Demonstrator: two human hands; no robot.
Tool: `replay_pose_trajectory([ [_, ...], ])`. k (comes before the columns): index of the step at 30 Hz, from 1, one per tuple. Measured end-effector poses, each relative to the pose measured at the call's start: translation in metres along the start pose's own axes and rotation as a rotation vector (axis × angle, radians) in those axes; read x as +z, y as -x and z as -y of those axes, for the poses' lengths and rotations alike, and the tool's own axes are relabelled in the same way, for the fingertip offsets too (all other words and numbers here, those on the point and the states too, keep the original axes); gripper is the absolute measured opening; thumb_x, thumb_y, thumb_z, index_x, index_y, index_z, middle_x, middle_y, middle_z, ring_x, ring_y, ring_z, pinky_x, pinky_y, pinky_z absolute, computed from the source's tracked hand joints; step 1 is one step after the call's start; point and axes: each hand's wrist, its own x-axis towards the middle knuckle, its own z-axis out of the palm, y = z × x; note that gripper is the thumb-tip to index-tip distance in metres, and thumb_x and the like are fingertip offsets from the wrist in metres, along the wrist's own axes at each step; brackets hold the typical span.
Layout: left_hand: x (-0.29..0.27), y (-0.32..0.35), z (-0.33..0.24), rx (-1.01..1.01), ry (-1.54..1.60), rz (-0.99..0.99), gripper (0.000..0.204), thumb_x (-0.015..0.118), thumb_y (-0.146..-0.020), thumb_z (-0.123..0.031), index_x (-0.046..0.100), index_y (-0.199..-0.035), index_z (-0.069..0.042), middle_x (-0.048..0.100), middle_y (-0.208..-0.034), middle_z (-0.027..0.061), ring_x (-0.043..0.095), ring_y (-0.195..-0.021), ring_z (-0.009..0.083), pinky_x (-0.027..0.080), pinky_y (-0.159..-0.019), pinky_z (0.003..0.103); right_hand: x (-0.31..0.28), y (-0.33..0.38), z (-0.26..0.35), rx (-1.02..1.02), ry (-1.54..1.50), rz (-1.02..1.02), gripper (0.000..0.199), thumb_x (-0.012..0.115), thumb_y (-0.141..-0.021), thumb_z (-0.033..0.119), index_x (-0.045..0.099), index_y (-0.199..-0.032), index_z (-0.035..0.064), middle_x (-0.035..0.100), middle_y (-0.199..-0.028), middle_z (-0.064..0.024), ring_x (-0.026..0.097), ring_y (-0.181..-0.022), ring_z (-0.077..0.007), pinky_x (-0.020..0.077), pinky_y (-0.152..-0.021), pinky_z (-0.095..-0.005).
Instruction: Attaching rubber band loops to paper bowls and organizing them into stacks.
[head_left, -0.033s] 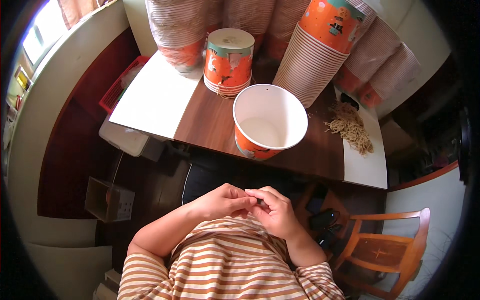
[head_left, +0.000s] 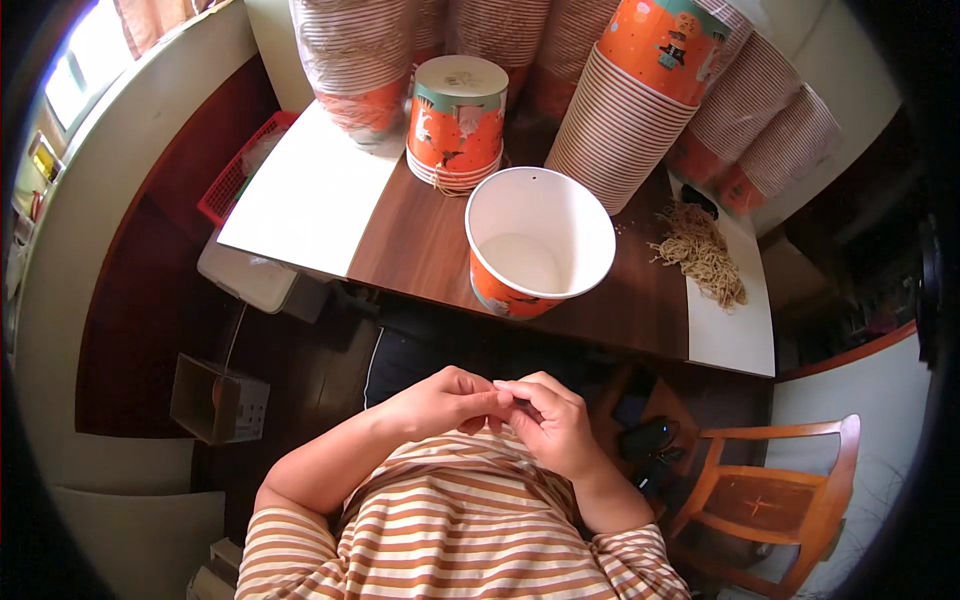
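Just in front of my striped shirt, my two hands meet at the fingertips. My left hand is closed, its thumb and fingers pinched together. Against it, my right hand is closed too, with bent fingers and the thumb pressed in. Whatever lies between them is too small or hidden to name. Beyond the hands, apart from them, an orange paper bucket with a white inside stands upright at the table's near edge. A small hole shows near its far rim. At the table's right lies a heap of thin beige cords.
An upside-down bucket stack stands behind the upright bucket. A tall leaning stack rises to its right, with plastic-wrapped stacks along the back. A red basket and a lidded bin are left; a wooden chair is right.
The fingertips have shifted very slightly, and the dark gap between them shows less. Both hands stay in the same place, and the things on the table have not moved.
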Motion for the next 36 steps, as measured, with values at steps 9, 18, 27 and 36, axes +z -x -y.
replay_pose_trajectory([
  [9,-0.009,-0.003,0.011,0.046,0.428,0.05,0.04,0.051,-0.095,-0.034,0.065,-0.101,0.002,0.066,-0.091,0.0096,0.057,-0.071,0.0119,0.048,-0.066,0.024,-0.013,0.002,-0.006,-0.09,0.052,-0.153,0.015,0.068,-0.076,-0.006,0.066,-0.089,0.0006,0.062,-0.081,-0.0095,0.063,-0.068,-0.0169,0.0501,-0.058,-0.0255],
  [18,-0.003,-0.007,0.004,0.065,0.191,0.007,0.03,0.06,-0.091,-0.028,0.067,-0.096,0.0,0.067,-0.081,0.0042,0.059,-0.07,0.0073,0.049,-0.064,0.021,-0.015,0.0,-0.011,-0.191,0.216,-0.112,0.018,0.07,-0.073,-0.005,0.067,-0.089,0.0025,0.06,-0.079,-0.0095,0.058,-0.065,-0.0185,0.0457,-0.053,-0.0258],
  [27,-0.003,-0.015,0.004,0.165,0.07,-0.099,0.017,0.06,-0.09,-0.013,0.065,-0.093,0.003,0.064,-0.078,0.002,0.058,-0.07,0.0073,0.05,-0.065,0.022,-0.019,-0.009,-0.01,-0.122,0.245,-0.045,0.022,0.071,-0.071,-0.005,0.065,-0.091,0.0045,0.057,-0.066,-0.006,0.054,-0.054,-0.0185,0.0433,-0.047,-0.0272],
  [36,0.002,-0.014,-0.005,0.245,-0.052,-0.234,0.013,0.062,-0.088,-0.009,0.064,-0.09,0.003,0.063,-0.078,0.0029,0.056,-0.069,0.0064,0.047,-0.061,0.021,-0.016,-0.02,-0.02,-0.154,0.129,-0.112,0.016,0.068,-0.074,-0.005,0.062,-0.086,0.0034,0.057,-0.073,-0.0082,0.056,-0.059,-0.0189,0.0459,-0.052,-0.0268],
])
